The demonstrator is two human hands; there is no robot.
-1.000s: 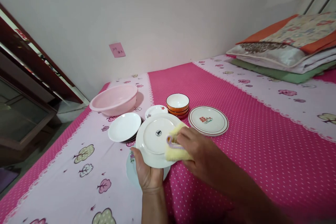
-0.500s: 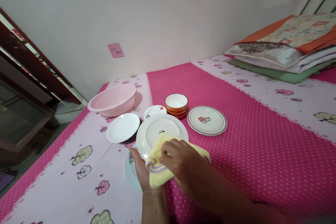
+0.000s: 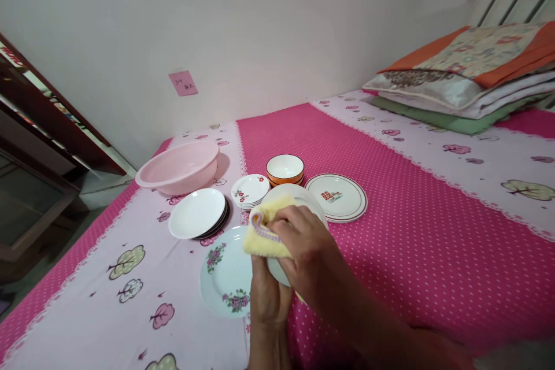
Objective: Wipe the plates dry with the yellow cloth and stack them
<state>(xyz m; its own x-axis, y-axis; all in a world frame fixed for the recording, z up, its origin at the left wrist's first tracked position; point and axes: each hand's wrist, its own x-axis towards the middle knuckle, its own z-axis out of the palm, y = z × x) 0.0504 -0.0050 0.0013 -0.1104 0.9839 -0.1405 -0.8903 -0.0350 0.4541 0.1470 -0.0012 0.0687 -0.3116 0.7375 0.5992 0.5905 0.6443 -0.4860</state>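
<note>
My right hand (image 3: pixel 303 237) grips a bunched yellow cloth (image 3: pixel 261 241) with a purple stitched edge and presses it on the left rim of a white plate (image 3: pixel 313 201). From below, my left hand (image 3: pixel 269 298) holds that plate up, tilted; its fingertips are hidden behind the plate and cloth. Left of my left hand lies a pale blue plate (image 3: pixel 225 272) with purple flowers. Beyond my hands stand a stack of small flowered dishes (image 3: pixel 249 189) and stacked orange bowls (image 3: pixel 285 167) with white insides.
Red-rimmed plates (image 3: pixel 342 198) are stacked on the right, and dark-sided white dishes (image 3: pixel 197 214) on the left. A pink basin (image 3: pixel 180 167) sits near the wall. Folded bedding (image 3: pixel 459 81) lies at the far right on the pink patterned cover (image 3: pixel 433 266).
The held plate has moved right and turned, uncovering the flowered blue plate and the small dishes. The cloth has shifted to the plate's left edge. The view has swung slightly right.
</note>
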